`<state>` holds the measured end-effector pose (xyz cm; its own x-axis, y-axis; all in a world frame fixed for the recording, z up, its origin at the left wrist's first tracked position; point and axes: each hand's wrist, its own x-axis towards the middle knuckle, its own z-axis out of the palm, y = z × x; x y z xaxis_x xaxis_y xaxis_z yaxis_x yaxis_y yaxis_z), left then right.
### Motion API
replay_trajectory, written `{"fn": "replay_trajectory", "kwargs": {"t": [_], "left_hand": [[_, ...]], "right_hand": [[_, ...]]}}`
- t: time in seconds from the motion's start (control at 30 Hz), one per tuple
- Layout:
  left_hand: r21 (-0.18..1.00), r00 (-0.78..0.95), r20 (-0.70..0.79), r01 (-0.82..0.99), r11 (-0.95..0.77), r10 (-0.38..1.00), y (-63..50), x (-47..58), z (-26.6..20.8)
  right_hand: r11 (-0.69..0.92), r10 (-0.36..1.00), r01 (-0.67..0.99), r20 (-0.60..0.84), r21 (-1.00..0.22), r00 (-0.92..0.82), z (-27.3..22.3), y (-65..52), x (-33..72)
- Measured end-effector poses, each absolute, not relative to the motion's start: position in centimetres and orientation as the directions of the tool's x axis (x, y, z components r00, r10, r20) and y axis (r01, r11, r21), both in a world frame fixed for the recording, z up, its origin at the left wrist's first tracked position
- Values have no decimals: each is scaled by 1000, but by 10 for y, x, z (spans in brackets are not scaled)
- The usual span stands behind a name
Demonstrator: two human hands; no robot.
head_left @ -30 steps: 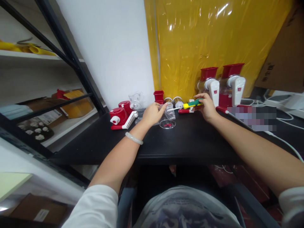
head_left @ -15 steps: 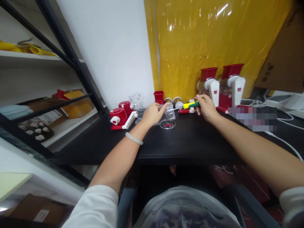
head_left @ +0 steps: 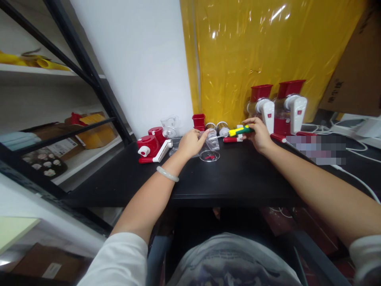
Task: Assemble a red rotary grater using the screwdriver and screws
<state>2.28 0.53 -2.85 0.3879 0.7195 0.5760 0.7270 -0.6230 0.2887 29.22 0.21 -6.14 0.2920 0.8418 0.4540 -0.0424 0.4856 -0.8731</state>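
Observation:
My left hand (head_left: 193,142) is closed around a clear plastic part (head_left: 213,140), held tilted just above the black table. Below that part lies a clear round piece (head_left: 209,155) with something red in it. In my right hand (head_left: 258,134) is a screwdriver (head_left: 240,130) with a yellow and green handle, gripped by the fingertips. Its metal shaft points left and reaches the clear part; the exact spot of its tip is hard to make out. Behind it are two drum-shaped pieces (head_left: 222,128) and a red-and-white handle (head_left: 232,139).
A red hopper (head_left: 199,121) stands at the back. Red housings with a white crank (head_left: 150,147) lie to the left. On the right stand two assembled red-and-white rotary graters (head_left: 290,107), near white cables (head_left: 355,178). A black shelf rack (head_left: 89,79) borders the table's left side.
My right fingers have shifted slightly on the screwdriver handle, and the screwdriver sits a touch further left. The left hand and the clear part stay almost still.

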Motion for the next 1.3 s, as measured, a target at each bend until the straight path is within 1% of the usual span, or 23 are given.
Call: {"fn": "replay_trajectory", "kwargs": {"t": [0.23, 0.47, 0.67, 1.03, 1.3], "left_hand": [[278, 399, 589, 716, -640, 703, 6, 22, -29], [273, 400, 594, 716, -643, 698, 5, 22, -29], [273, 401, 586, 721, -637, 704, 6, 22, -30], [268, 405, 583, 723, -637, 704, 5, 23, -28], [273, 399, 584, 724, -634, 707, 5, 22, -29]], "right_hand": [[492, 839, -36, 463, -870, 286, -58, -1, 289], [487, 825, 102, 495, -867, 272, -60, -5, 289], [508, 835, -51, 477, -860, 275, -59, -3, 290], [504, 826, 7, 485, -864, 287, -57, -2, 289], [495, 820, 105, 503, -863, 272, -61, -4, 288]]}}
